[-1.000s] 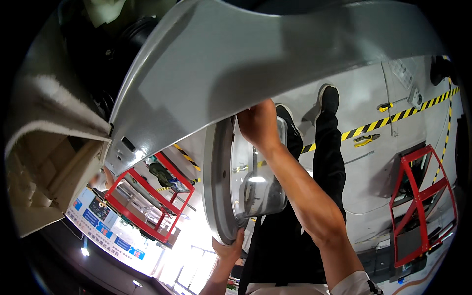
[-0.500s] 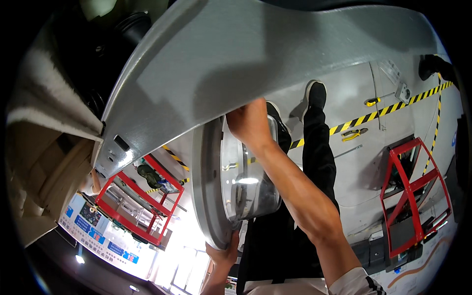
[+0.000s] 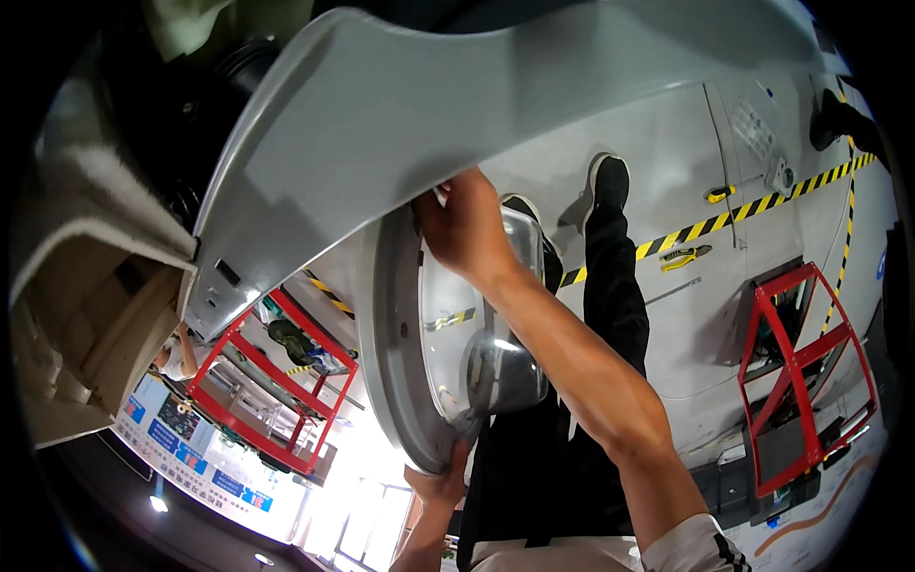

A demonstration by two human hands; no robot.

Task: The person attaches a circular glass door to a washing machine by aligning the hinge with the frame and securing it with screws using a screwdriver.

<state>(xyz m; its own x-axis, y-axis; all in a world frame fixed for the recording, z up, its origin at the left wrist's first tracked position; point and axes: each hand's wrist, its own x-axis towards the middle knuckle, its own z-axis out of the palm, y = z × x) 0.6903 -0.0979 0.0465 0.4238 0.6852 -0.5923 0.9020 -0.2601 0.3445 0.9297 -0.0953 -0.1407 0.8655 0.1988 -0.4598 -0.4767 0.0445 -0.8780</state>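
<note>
The left hand clasps the near rim of a round door, its clear bowl bulging up and right of that hand. The right hand bends over the far end, fingertips hidden beside the grey panel; I can't tell what they pinch.

Cannot see fingertips of right hand, at lower edge of grey panel | cannot follow round door behind panel | cannot trace left forearm past bottom of view | cannot identify contents of right red frame: too small

Gry flr; yel-blk tape; pliers; screwdrvr
</note>
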